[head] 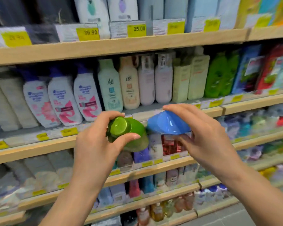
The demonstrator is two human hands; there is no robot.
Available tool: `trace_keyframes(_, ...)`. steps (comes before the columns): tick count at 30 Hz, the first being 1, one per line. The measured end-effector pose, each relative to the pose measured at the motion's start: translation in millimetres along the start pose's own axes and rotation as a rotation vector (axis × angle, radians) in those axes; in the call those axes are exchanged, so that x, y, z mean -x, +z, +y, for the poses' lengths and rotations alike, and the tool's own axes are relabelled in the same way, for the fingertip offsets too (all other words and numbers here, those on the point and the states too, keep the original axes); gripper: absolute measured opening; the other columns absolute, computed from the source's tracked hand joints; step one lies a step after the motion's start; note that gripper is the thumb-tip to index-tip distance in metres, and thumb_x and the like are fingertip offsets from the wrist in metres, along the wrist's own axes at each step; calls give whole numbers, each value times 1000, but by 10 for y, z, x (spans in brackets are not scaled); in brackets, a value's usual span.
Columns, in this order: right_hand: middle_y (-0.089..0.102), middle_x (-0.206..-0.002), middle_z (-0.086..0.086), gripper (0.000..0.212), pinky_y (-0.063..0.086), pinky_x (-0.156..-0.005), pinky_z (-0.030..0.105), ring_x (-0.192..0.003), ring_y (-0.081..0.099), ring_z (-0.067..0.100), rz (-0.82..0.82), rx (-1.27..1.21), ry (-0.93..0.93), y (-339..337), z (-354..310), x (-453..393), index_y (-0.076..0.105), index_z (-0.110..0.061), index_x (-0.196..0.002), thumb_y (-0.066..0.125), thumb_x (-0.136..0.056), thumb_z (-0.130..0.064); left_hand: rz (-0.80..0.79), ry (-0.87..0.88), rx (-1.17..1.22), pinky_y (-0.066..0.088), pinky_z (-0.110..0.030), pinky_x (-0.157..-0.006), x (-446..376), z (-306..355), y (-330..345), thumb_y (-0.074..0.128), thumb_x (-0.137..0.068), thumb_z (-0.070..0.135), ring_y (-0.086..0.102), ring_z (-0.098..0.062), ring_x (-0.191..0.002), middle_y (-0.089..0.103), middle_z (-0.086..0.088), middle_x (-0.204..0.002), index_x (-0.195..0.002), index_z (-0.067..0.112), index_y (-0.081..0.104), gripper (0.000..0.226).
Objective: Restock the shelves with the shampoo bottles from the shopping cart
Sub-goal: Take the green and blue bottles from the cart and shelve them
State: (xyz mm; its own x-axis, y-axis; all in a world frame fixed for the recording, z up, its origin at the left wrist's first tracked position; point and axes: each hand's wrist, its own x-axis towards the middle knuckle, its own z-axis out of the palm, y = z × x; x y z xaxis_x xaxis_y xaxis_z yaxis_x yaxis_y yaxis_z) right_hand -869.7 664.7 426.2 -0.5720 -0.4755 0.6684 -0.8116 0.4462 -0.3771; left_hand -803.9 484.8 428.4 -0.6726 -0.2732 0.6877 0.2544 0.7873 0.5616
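Both forearms enter from 6 o'clock, nearest the lens. Left hand (95, 144): thumb and fingers curled round a green plastic shampoo bottle (129, 136), gripped near its round green cap (118, 127), cap end facing the camera, body pointing toward the shelf. Right hand (201, 132): fingers spread over the top and thumb under a blue glossy plastic bottle (167, 123), pinching it from above and below. Bottles sit side by side, near touching at centre frame, both held in air in front of the wooden shelf edge (104, 46). At 1 o'clock on the middle shelf stand matching green bottles (222, 75); a blue carton (247, 69) just beside them at 2 o'clock. Cart not in view. Judgement: both bottles in transit to shelf, neither placed. Risks: blue bottle's grip looks shallow on a slick surface, so it could slip; placing two at once could knock the tightly packed front row of white-and-pink bottles (62, 101) over.
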Motion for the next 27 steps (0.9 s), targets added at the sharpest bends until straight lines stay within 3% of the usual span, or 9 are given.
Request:
trace_keyframes(2, 58, -118, 5, 60, 52, -64, 56, -101, 60, 33, 59, 58, -32, -111, 168, -49, 52, -19, -122, 64, -68, 6, 6, 22, 55, 45, -35, -69, -151, 46, 205, 70, -54, 42, 55, -7, -75, 59, 23, -80, -90, 33, 55, 39)
trace_keyframes(6, 60, -116, 7, 55, 53, -56, 53, -96, 62, 33, 128, 213, -71, -309, 542, -248, 54, -16, -120, 60, -67, -5, 2, 112, 85, 44, -29, -68, -528, 121, 633, 67, -54, 49, 54, -5, -77, 60, 16, -79, -92, 24, 60, 46)
trace_keyframes(9, 60, -114, 7, 54, 52, -54, 54, -94, 62, 33, 141, 244, -80, -449, 881, -482, 55, -16, -120, 66, -69, -2, 2, 120, 123, 46, -24, -67, -867, 152, 958, 68, -56, 42, 55, -6, -73, 63, 10, -80, -91, 22, 61, 41)
trace_keyframes(12, 61, -114, 7, 61, 52, -52, 55, -93, 63, 33, 157, 282, -76, -531, 1190, -661, 55, -16, -119, 71, -66, 9, -5, 136, 172, 53, -41, -73, -1154, 177, 1235, 68, -56, 41, 62, -16, -78, 67, 6, -86, -93, 21, 62, 43)
trace_keyframes(18, 61, -113, 7, 57, 52, -49, 55, -87, 64, 35, 221, 368, -77, -717, 1707, -776, 56, -15, -118, 68, -67, 7, -28, 208, 178, 53, -39, -69, -1583, 253, 1712, 65, -53, 53, 57, -6, -77, 62, 14, -82, -93, 25, 62, 49)
trace_keyframes(23, 61, -113, 10, 64, 52, -45, 53, -85, 65, 37, 195, 445, -54, -946, 2137, -792, 57, -13, -118, 71, -62, 15, -62, 240, 204, 43, -31, -66, -1782, 411, 2133, 64, -52, 54, 54, -3, -81, 58, 25, -81, -92, 24, 62, 50)
trace_keyframes(27, 62, -112, 11, 65, 51, -40, 50, -82, 65, 36, 186, 468, -49, -1136, 2600, -789, 58, -13, -117, 72, -60, 15, -77, 253, 183, 43, -32, -66, -1818, 621, 2620, 55, -57, 56, 54, -4, -79, 60, 18, -84, -93, 22, 63, 50)
